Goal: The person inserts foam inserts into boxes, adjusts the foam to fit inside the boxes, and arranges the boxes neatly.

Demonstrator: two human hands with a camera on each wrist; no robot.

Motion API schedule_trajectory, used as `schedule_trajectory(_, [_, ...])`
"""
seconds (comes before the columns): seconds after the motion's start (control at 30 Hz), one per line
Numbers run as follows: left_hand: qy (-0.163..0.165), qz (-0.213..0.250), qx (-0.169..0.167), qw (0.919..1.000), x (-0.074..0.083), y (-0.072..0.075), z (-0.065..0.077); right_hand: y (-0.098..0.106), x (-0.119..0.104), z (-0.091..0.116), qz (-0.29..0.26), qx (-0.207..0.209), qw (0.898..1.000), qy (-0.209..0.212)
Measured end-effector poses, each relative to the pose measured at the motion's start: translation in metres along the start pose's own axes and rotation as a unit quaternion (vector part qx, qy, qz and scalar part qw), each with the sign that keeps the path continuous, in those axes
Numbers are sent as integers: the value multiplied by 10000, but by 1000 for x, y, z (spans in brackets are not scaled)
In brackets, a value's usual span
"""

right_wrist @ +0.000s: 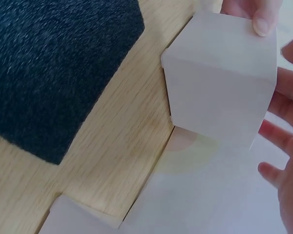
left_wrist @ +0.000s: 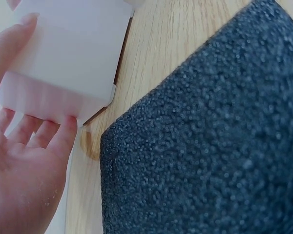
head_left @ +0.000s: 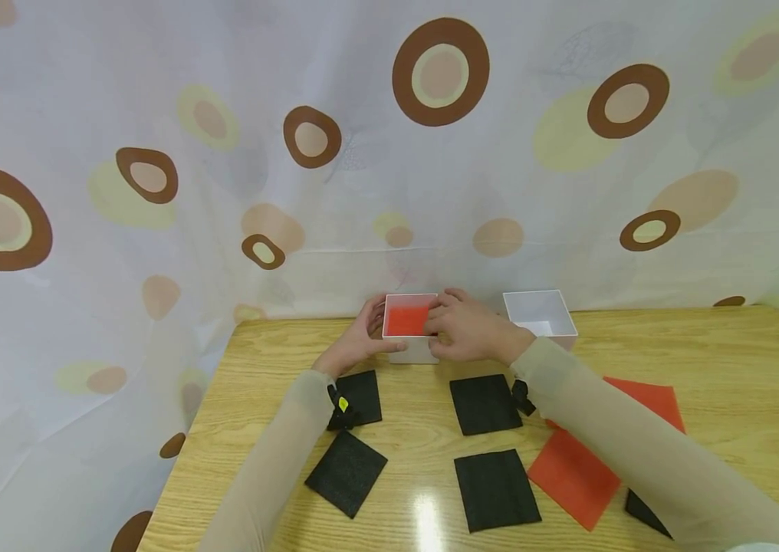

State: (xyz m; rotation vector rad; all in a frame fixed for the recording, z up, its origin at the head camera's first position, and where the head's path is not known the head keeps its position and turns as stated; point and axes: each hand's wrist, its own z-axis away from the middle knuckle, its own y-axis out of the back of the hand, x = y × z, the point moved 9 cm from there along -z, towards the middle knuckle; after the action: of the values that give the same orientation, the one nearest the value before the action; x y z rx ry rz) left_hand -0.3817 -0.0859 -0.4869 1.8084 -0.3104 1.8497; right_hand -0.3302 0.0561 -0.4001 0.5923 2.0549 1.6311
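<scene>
A white open-topped box (head_left: 413, 351) stands by the back edge of the table, with a red square sheet (head_left: 406, 320) inside it. My left hand (head_left: 359, 337) holds the box at its left side, the thumb along the front wall and the other fingers against the side wall. At the right rim is my right hand (head_left: 468, 328); some of its fingers reach over the rim beside the red sheet. Its lower fingers (right_wrist: 278, 136) are spread loosely near the box wall. The tips inside the box are partly hidden.
A second white box (head_left: 541, 313) stands to the right. Black foam squares (head_left: 484, 404) lie on the wooden table (head_left: 417, 445) in front, several in all. Red squares (head_left: 574, 479) lie partly under my right forearm. A patterned curtain (head_left: 362, 192) hangs behind.
</scene>
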Motion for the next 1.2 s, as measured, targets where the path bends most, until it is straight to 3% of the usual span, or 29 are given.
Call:
schedule_trajectory(0.37, [-56,-22,20,10000,0,0,0,-10,1,-6,204,-421,9979,-443])
schedule_trajectory(1.0, [-91,-11,-34,10000,1,-2,0,-29,-1,-13,503,-942,9938,-318])
schedule_trajectory(1.2, [-67,-56,-17,10000,2,-1,1,-21,-6,-7,518,-703,9961,-128])
